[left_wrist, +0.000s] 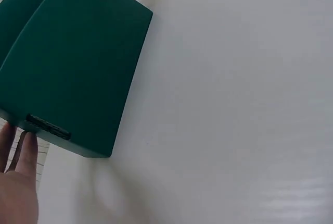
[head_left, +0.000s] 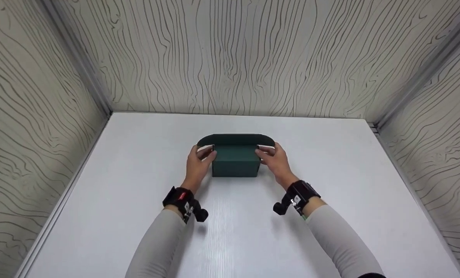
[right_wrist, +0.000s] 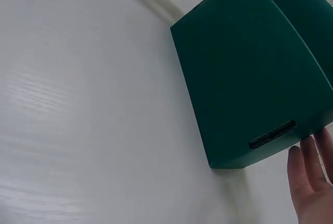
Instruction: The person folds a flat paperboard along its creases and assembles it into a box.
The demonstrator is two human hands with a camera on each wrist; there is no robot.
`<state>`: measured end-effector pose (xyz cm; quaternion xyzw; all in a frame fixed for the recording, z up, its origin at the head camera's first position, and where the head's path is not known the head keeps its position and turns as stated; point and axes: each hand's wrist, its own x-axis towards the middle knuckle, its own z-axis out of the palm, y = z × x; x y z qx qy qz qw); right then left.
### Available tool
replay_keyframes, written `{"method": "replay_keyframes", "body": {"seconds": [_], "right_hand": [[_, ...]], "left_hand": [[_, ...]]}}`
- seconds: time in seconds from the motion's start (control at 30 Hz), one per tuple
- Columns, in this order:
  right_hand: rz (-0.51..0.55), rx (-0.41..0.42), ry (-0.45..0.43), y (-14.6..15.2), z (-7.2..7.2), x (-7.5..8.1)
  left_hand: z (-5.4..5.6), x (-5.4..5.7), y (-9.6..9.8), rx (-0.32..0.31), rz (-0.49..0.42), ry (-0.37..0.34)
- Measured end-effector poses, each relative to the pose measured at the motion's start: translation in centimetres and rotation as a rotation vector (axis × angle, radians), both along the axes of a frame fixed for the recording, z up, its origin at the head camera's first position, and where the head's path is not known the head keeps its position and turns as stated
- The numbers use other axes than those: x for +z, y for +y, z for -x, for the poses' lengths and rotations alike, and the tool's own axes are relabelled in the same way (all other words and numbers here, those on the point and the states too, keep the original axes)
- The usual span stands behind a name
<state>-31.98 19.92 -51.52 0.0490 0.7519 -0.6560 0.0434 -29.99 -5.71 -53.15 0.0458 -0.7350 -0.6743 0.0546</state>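
A dark green cardboard box stands on the white table, its long front wall facing me. Along its far side rises a flap with rounded ends. My left hand holds the box's left end, thumb at the top edge and a fingertip up by the flap's left corner. Mirroring it at the right end is my right hand, its thumb also over the top edge. In the left wrist view the front wall shows a dark slot near the bottom corner, with fingertips against the end wall. The box's inside is hidden.
The white table extends around the box on all sides. Wood-grain panels enclose it at the back, left and right, with grey metal strips at the corners. A black camera band sits on each wrist.
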Motion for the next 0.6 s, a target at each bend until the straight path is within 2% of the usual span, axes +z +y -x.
{"method": "replay_keyframes", "body": {"seconds": [0.13, 0.2, 0.43, 0.5, 0.6], "right_hand": [[0.000, -0.013, 0.012, -0.1, -0.2, -0.4], [-0.021, -0.014, 0.033, 0.0, 0.0, -0.8], [-0.157, -0.002, 0.092, 1.0, -0.1, -0.4], [-0.202, -0.006, 0.132, 1.2, 0.0, 0.0], [-0.275, -0.013, 0.205, 1.5, 0.2, 0.8]], "left_hand": [[-0.2, -0.5, 0.3, 0.022, -0.059, 0.028], [0.0, -0.9, 0.3, 0.037, -0.056, 0.036], [-0.2, -0.9, -0.2, 0.094, -0.066, 0.023], [-0.1, -0.6, -0.5, 0.130, -0.060, 0.064], [0.2, 0.2, -0.9, 0.167, 0.005, 0.151]]}}
